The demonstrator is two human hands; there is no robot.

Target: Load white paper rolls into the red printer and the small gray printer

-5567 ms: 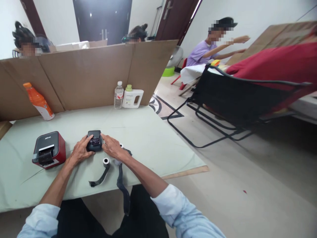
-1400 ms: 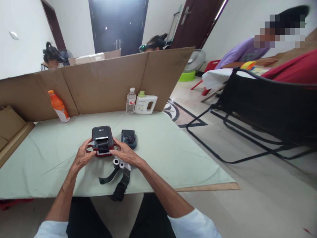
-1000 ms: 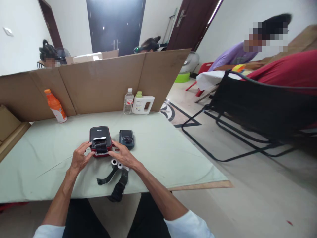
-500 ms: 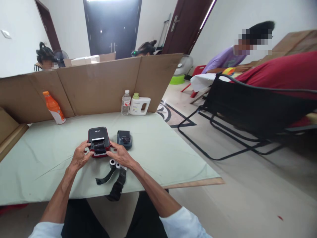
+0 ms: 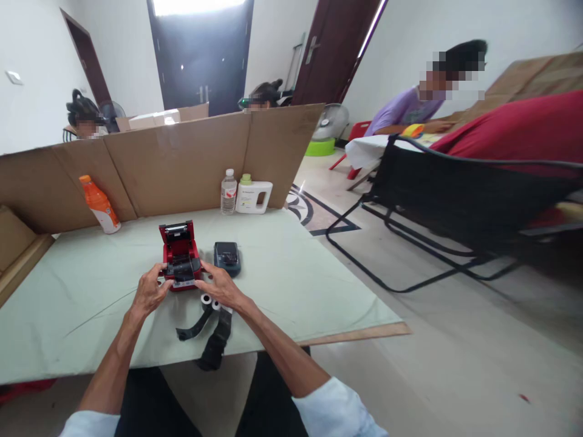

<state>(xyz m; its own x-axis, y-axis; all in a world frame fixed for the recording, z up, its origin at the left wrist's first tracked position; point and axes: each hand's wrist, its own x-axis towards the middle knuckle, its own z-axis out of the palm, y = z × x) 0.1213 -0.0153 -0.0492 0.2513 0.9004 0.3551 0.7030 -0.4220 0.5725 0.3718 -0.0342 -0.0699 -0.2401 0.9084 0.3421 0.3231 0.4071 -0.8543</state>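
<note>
The red printer [image 5: 179,261] sits on the green mat [image 5: 282,273], just left of a dark printer [image 5: 227,257], with its lid tipped up and back so the paper bay lies open. The left hand [image 5: 149,292] grips its left front corner and the right hand [image 5: 220,288] its right front corner, fingers curled against the casing on both sides. It looks like a rigid plastic box, light enough to slide under a push, so the low side walls seem the sound place to hold it (the raised lid hangs on a hinge and would likely flex or snap if used as a handle). Two paper rolls [image 5: 210,301] lie touching the right hand, their dark strips [image 5: 204,337] trailing limply over the mat's near edge.
</note>
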